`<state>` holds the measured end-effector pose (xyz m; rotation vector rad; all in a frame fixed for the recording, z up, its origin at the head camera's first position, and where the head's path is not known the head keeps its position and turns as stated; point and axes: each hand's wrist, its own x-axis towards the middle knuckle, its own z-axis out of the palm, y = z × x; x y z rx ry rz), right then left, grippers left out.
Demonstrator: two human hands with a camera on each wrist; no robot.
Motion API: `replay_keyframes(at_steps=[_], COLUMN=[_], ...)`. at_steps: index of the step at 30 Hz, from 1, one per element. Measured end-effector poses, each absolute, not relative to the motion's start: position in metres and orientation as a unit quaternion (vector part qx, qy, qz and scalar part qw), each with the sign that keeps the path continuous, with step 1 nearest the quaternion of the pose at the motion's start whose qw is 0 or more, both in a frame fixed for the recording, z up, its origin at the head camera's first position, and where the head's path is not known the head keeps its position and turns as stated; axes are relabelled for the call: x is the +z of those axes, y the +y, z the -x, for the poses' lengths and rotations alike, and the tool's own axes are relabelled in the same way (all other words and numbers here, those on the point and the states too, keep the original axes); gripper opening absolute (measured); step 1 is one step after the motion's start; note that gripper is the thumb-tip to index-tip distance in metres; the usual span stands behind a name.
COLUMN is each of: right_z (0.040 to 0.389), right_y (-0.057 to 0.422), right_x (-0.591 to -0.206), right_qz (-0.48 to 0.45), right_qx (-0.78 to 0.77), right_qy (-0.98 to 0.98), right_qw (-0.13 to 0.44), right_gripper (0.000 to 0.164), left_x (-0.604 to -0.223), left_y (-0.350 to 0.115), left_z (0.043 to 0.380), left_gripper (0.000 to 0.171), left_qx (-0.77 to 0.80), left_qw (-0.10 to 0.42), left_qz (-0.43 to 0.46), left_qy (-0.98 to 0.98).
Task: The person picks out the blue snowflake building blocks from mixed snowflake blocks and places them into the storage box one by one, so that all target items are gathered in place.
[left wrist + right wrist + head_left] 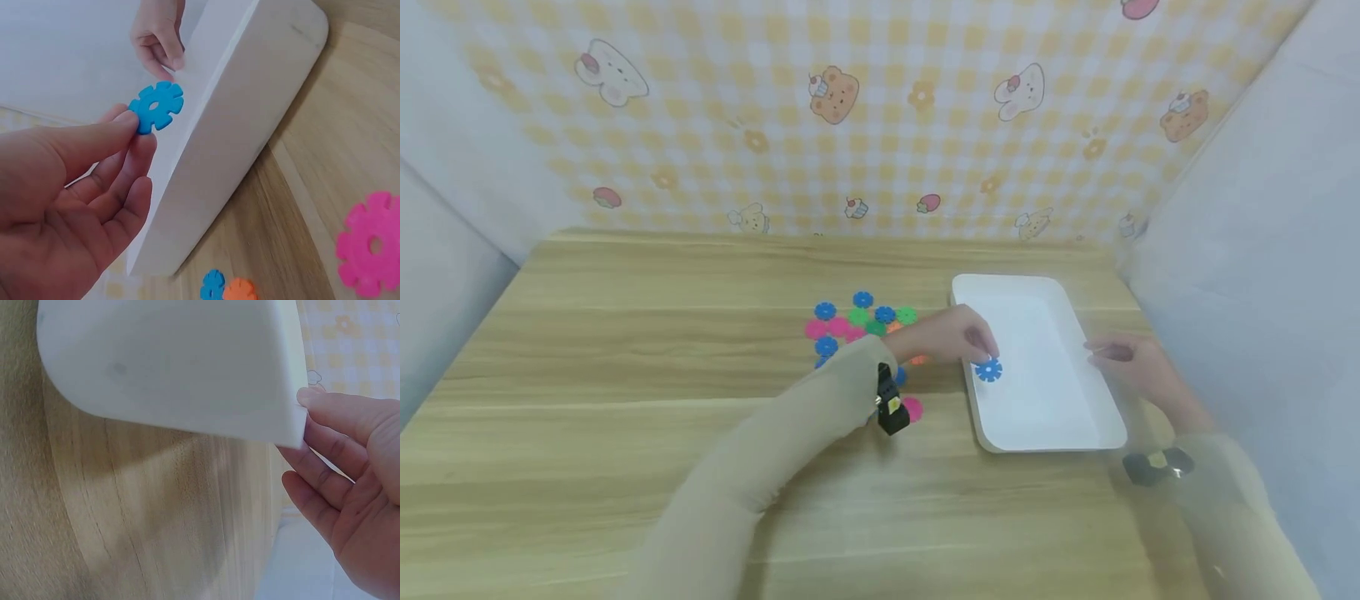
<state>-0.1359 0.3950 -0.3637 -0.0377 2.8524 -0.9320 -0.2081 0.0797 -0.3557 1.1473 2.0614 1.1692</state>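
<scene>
My left hand (953, 332) pinches a blue notched plastic disc (982, 370) by its edge, between thumb and fingers. The disc is held over the inside of a white tray (1037, 408), close to its left wall. In the left wrist view the same disc (167, 114) shows a small oval hole and slots around its rim. At the tray's right side, my right hand (1142, 367) grips the rim. The right wrist view shows that hand (365, 456) with its thumb on top of the tray's edge (300, 422) and its fingers below.
Left of the tray, a loose group of notched discs in blue, pink, green and orange lies on the wooden table (647, 375), partly hidden by my left arm. One pink disc (913, 409) lies nearer the front. A checked cloth (887, 150) hangs behind the table.
</scene>
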Motion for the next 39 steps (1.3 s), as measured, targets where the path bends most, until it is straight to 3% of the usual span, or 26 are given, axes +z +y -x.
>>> replay_keyframes(at_steps=[25, 39], right_z=[0.138, 0.135], right_y=[0.393, 0.394], right_x=[-0.365, -0.364], right_qz=[0.031, 0.018], right_qx=[-0.305, -0.31], right_qy=[0.951, 0.949], right_qw=[0.046, 0.059], right_gripper=[0.034, 0.037], left_x=[-0.374, -0.368], left_y=[0.129, 0.132], left_z=[0.232, 0.215], left_gripper=[0.01, 0.011], left_qx=[0.284, 0.206], left_qw=[0.286, 0.274], left_qz=[-0.442, -0.45], left_qy=[0.801, 0.824])
